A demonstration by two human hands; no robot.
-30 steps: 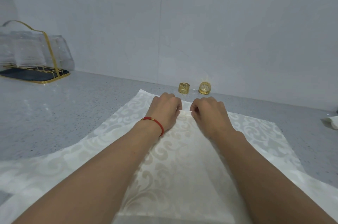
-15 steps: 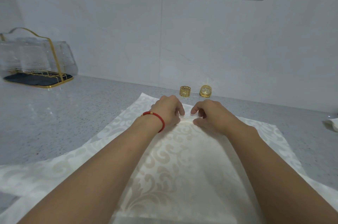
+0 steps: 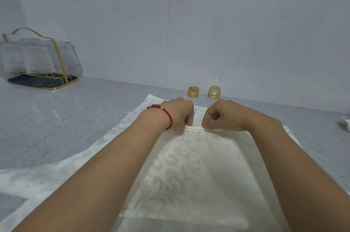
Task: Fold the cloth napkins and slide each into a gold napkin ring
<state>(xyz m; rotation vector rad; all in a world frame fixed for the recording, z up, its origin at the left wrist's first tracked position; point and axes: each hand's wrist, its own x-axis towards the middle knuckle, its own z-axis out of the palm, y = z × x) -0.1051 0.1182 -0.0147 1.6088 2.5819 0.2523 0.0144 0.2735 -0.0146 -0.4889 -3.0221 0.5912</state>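
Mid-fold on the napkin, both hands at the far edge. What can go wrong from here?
1. The left hand and right hand pinch the napkin only near its middle; the outer parts may sag, skewing the fold.
2. The two gold rings stand just beyond the knuckles; a forward push might knock or roll them.
3. The cloth lies on a smooth counter, so the lower layer may slide.

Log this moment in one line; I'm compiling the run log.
step: folding | left hand: pinches napkin | right hand: pinches napkin | rings: unused
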